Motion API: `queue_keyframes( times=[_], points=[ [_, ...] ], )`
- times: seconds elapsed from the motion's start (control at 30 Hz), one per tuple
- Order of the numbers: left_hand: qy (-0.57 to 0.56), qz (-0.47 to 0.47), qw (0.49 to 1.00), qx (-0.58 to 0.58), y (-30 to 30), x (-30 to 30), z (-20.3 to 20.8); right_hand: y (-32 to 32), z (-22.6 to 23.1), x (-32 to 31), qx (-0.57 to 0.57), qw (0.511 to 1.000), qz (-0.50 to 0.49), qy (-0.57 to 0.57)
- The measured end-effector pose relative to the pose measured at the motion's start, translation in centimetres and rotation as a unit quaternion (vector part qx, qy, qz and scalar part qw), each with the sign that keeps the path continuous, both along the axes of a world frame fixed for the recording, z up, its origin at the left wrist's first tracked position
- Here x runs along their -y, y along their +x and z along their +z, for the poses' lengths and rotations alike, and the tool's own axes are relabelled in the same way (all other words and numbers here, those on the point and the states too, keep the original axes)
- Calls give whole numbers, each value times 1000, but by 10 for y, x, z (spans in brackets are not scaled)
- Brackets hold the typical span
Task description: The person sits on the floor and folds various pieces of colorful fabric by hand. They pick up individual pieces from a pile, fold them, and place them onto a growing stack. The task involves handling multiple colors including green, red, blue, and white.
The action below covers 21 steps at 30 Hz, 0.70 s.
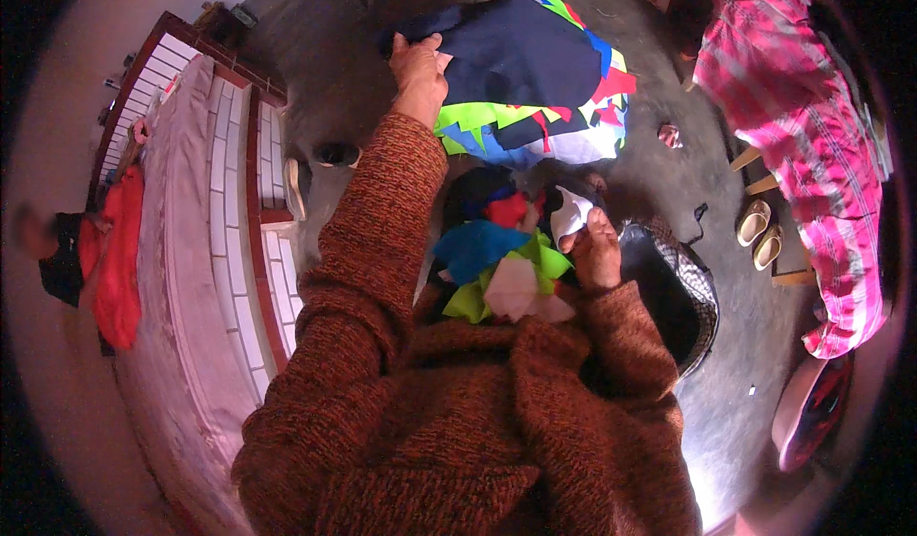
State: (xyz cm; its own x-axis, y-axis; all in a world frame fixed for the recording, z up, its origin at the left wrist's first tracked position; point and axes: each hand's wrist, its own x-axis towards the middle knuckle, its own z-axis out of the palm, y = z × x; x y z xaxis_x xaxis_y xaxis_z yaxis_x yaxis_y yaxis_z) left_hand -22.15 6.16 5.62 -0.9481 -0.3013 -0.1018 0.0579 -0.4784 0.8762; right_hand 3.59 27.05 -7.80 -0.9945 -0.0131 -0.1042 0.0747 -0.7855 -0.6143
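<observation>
From my remote seat I see both hands at work w/ cloth pieces. The L hand (420, 73) is stretched far fwd, its fingers bent over the left edge of the dark cloth (521, 53). I cannot tell if it grips this cloth or only rests on it. The dark cloth lies flat, mostly to the right of these fingers, on top of the coloured scraps (487, 116), which stick out along its near & right edges.

The R hand (600, 254) is closer to the body, lower & right of the L hand. It is closed on the white piece (571, 211), approx. betw. thumb & fingers. Just left of it, near the lap, are a blue scrap (478, 249), a lime scrap (466, 302) and a pale pink scrap (513, 283), overlapping one another. On the other side, just right of the R hand, stands a dark bag (705, 297) w/ a checked rim.
</observation>
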Motion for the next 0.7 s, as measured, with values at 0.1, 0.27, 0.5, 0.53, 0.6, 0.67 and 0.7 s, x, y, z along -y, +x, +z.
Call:
queue_keyframes(
  times=[0.1, 0.27, 0.5, 0.53, 0.6, 0.67, 0.7],
  points=[
    [-22, 6, 1000, -14, 13, 0, 6, 0, -5, 0, -30, 999, 4, -23],
    [-135, 132, 980, -60, 16, 12, -1, 1, 7, 5, 15, 999, -23, 27],
    [-630, 214, 706, -242, 23, 20, -8, 2, 7, 5, 17, 998, -32, 58],
    [-677, 161, 669, -260, 21, 19, -8, 0, 10, 4, 38, 998, -19, 51],
    [-666, -8, 693, -275, 15, 21, -28, 1, 14, 6, 31, 997, -19, 69],
    [-681, -32, 676, -278, 18, 17, -46, 0, 7, 7, 16, 996, -26, 82],
    [-690, -30, 665, -284, 19, 17, -48, 1, 3, 6, 21, 996, -26, 82]
  ],
)
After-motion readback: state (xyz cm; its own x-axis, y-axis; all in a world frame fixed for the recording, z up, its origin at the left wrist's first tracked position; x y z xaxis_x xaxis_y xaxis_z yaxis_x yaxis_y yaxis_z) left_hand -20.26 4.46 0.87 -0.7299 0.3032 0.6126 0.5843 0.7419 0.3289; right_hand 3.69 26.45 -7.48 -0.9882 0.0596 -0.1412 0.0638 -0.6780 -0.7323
